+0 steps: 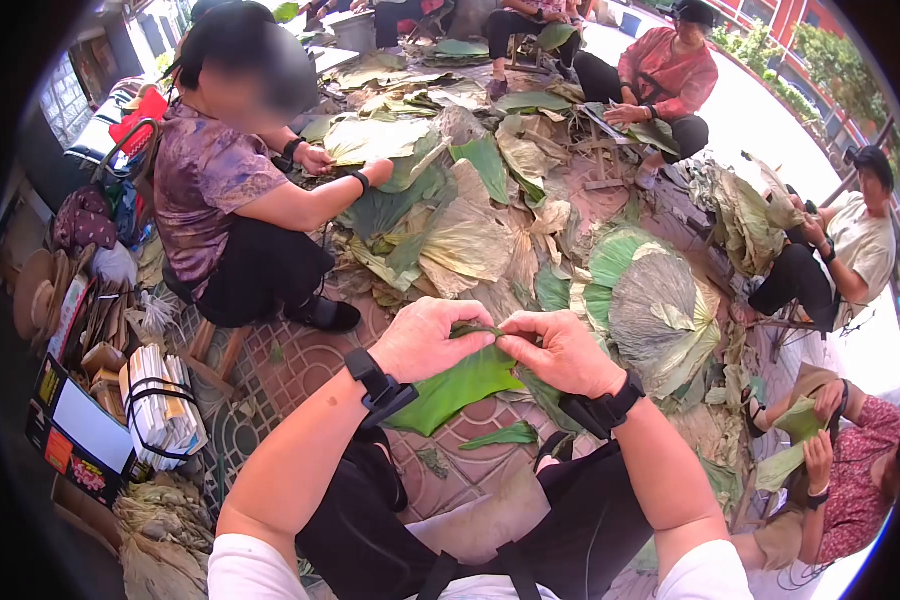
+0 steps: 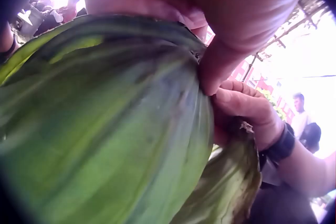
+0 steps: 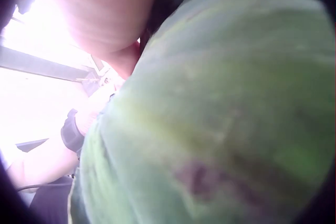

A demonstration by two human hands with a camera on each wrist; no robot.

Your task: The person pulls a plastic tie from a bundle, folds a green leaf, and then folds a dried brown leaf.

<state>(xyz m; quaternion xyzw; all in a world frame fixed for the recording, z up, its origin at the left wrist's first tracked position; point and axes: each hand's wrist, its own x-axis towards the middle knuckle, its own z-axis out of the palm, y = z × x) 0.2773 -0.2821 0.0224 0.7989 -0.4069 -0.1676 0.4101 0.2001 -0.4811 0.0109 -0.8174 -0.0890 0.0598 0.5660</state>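
Note:
My left hand [image 1: 432, 338] and right hand [image 1: 562, 350] meet in front of my body in the head view. Between them, thumbs and fingers pinch the top edge of a large green lotus leaf [image 1: 457, 392], which hangs down over my knees. In the left wrist view the broad ribbed leaf [image 2: 115, 129] fills most of the picture, with the fingers of both hands close together at its gathered edge. The leaf [image 3: 220, 92] also covers much of the right wrist view, showing a dark purplish patch and hiding most fingertips.
Dry and green lotus leaves [image 1: 665, 310] are heaped on the paving ahead. A person [image 1: 220, 190] sits at the left handling a leaf; several others sit around the heap. A strapped bundle of papers [image 1: 165, 405] stands at the left. A small leaf piece [image 1: 500, 436] lies near my feet.

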